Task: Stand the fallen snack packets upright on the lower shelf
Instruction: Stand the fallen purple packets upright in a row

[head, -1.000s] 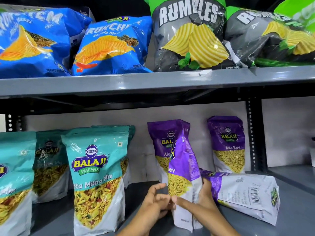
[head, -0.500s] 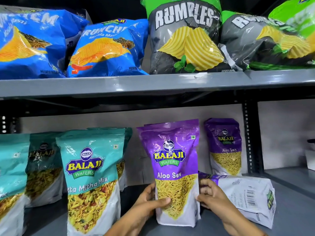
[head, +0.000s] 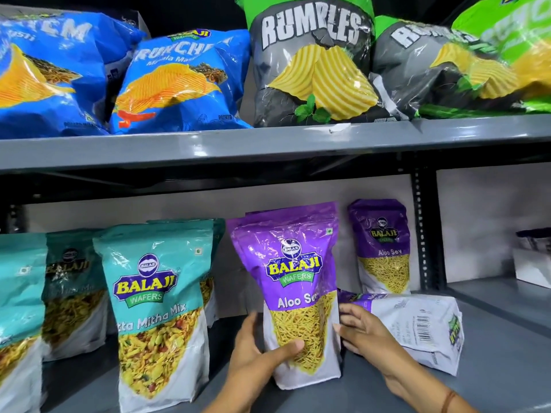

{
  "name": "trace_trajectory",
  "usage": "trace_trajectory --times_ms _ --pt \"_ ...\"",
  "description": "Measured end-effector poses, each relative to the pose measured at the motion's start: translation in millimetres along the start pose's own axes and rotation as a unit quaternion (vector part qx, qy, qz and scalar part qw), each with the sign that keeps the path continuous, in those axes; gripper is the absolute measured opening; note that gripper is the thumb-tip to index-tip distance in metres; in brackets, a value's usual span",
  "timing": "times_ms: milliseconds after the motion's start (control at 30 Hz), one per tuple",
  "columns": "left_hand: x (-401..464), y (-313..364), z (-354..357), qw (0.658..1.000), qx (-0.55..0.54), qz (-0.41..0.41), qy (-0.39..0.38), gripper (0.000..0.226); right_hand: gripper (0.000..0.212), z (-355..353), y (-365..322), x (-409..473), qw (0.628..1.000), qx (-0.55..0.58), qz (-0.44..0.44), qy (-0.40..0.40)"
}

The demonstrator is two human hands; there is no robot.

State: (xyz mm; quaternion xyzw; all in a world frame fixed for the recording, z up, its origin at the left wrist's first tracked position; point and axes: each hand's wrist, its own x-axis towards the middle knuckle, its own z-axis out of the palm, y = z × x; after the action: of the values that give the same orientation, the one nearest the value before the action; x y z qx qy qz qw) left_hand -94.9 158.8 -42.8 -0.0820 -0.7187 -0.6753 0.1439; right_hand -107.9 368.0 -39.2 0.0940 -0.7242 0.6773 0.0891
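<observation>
A purple Aloo Sev packet (head: 293, 281) stands upright on the grey lower shelf (head: 492, 377), label facing me. My left hand (head: 253, 356) grips its lower left side, thumb across the front. My right hand (head: 366, 332) rests against its right edge, fingers spread. Just behind my right hand a second purple packet (head: 417, 326) lies on its side, white back and barcode up. Another Aloo Sev packet (head: 381, 248) stands upright at the back. A further purple packet is mostly hidden behind the one I hold.
Several teal Mitha Mix packets (head: 158, 308) stand upright to the left. The upper shelf (head: 268, 144) carries blue and grey-green chip bags. A black perforated upright (head: 423, 234) divides off the right bay, where a white box (head: 533, 263) sits.
The purple packet was turned from edge-on to face forward and set down upright on the shelf. My hands shifted to its two sides, and my view moved closer.
</observation>
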Motion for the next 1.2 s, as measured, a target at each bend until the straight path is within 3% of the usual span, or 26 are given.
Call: trace_trajectory --times_ms 100,200,300,433,500,567,600,700,767,833,967,1100,1200 --pt "-26 22 15 0.972 0.058 0.174 0.148 0.108 0.037 -11 -23 -14 0.991 -0.018 -0.101 0.08" --pt "-50 44 46 0.962 -0.007 0.248 0.118 0.097 0.035 -42 -54 -14 0.971 -0.039 -0.19 0.137" --pt "-63 52 93 0.982 -0.131 0.125 0.045 0.071 0.026 -92 -73 2 0.963 -0.069 -0.197 0.172" --pt "-63 44 150 0.968 -0.191 -0.118 -0.109 0.036 0.019 -171 -52 40 0.976 -0.111 -0.084 0.166" --pt "-58 38 168 0.95 -0.208 -0.202 -0.115 0.018 0.019 -197 -27 56 0.984 -0.123 0.004 0.129" --pt "-57 38 182 0.941 -0.21 -0.24 -0.109 0.018 0.019 -213 -5 61 0.984 -0.127 0.102 0.074" --pt "-55 37 187 0.939 -0.212 -0.255 -0.088 0.019 0.029 -216 2 61 0.98 -0.123 0.149 0.035" --pt "-40 26 206 0.951 -0.196 -0.236 -0.041 0.01 0.058 -219 8 58 0.967 -0.113 0.21 -0.091" --pt "-31 14 212 0.962 -0.182 -0.201 -0.024 0.029 0.071 -218 1 54 0.961 -0.125 0.206 -0.135" --pt "-26 10 217 0.969 -0.169 -0.18 -0.022 0.028 0.074 -225 -7 50 0.961 -0.13 0.182 -0.165" --pt "-16 13 232 0.96 -0.187 -0.209 0.027 0.008 0.058 -236 -10 38 0.976 -0.111 0.102 -0.157" --pt "-6 31 246 0.949 -0.281 -0.141 0.026 0.033 0.076 -252 -15 32 0.985 -0.046 0.031 -0.165" --pt "5 46 249 0.956 -0.284 -0.067 0.016 0.033 0.079 -260 -20 29 0.984 -0.02 -0.067 -0.166"
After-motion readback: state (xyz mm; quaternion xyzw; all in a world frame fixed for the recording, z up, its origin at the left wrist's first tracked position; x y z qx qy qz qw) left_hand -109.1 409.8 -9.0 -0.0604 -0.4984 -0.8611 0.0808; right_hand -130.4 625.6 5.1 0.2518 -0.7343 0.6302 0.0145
